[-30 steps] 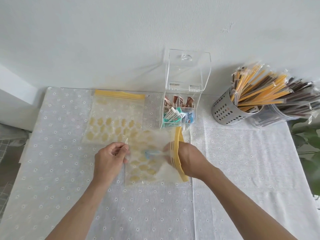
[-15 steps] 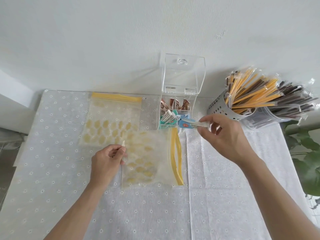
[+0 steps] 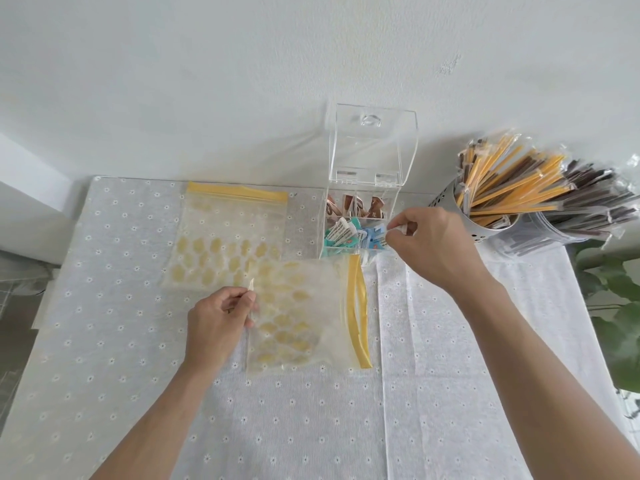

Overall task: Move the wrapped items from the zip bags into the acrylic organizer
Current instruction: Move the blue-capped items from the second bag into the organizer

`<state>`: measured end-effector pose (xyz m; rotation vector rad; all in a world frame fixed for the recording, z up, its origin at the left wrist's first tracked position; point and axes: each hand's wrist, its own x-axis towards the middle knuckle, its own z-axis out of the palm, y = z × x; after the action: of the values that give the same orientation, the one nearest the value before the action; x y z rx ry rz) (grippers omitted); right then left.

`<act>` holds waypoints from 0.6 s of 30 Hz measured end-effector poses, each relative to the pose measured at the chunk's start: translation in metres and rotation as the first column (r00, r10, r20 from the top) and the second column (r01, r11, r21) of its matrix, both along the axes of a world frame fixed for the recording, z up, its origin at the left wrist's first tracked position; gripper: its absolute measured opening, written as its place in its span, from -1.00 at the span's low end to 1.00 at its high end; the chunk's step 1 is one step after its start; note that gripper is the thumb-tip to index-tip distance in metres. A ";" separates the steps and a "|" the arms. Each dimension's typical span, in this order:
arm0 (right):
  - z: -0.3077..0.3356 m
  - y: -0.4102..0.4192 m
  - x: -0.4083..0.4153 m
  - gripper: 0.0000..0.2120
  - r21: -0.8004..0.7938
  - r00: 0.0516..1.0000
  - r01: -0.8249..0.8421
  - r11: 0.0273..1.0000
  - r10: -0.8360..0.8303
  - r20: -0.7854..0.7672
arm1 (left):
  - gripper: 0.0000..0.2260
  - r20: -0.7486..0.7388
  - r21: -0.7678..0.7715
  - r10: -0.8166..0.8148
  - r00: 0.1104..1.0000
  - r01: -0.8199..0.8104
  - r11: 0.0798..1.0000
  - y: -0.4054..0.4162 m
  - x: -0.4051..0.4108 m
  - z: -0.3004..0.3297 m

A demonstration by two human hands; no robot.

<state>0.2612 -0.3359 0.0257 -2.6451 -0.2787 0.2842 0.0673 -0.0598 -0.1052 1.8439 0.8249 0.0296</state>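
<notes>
Right hand (image 3: 429,244), upper centre-right, fingers pinching a blue wrapped item (image 3: 375,234) over the acrylic organizer (image 3: 360,216), best released low into the front compartment, while left hand (image 3: 218,323) pinches the near zip bag (image 3: 304,317) flat on the tabletop (image 3: 450,375).

single head-worn wide-angle view, looking forward and down, close over table (image 3: 450,393), edges likely distorted
</notes>
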 end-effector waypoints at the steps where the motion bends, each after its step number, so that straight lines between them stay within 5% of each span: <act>1: 0.001 0.001 0.001 -0.85 -0.006 1.000 -0.001 1.000 0.001 -0.006 | -0.91 0.000 0.003 -0.001 1.000 0.001 1.000 0.000 0.000 0.000; 8: -0.001 0.004 -0.001 -0.73 0.020 1.000 -0.002 1.000 0.003 -0.027 | -0.92 0.002 0.004 -0.007 1.000 0.007 1.000 0.000 0.000 0.001; 18: -0.005 -0.009 -0.020 -0.86 0.173 0.991 0.125 0.977 -0.114 -0.071 | -0.94 -0.005 0.002 -0.001 1.000 0.001 1.000 -0.001 0.000 0.002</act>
<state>0.2412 -0.3454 0.0207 -2.4611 -0.1186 0.2859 0.0669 -0.0604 -0.1036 1.8470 0.8272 0.0251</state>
